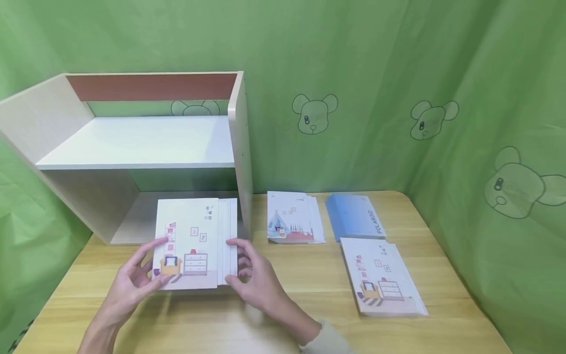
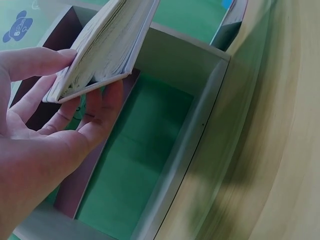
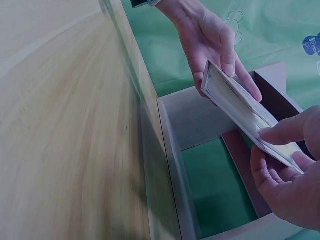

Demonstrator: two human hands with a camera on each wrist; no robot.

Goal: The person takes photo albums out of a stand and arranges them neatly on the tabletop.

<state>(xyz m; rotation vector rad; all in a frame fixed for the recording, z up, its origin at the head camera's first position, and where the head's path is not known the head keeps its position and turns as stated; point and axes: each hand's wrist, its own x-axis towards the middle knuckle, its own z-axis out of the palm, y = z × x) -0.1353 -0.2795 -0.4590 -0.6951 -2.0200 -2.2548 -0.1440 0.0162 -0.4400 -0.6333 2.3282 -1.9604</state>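
Note:
Both hands hold up a white book [image 1: 187,248] over the table, in front of the bookshelf. Its cover shows a drawn armchair, a dresser and small frames. At the book's left edge, the left hand [image 1: 128,282] grips it with the thumb and a finger on the cover. My right hand [image 1: 261,280] pinches the right side, where layered edges stick out past the cover. In the left wrist view the thick pages of the book [image 2: 107,47] show between its covers. The right wrist view has the same book [image 3: 237,107] tilted between both hands.
A two-tier bookshelf [image 1: 132,142] stands at the back left of the wooden table [image 1: 305,305]. To the right lie a white book with a tent drawing [image 1: 292,219], a blue POLAROID book [image 1: 353,216] and another armchair-cover book [image 1: 380,280]. Green curtains [image 1: 367,59] hang behind.

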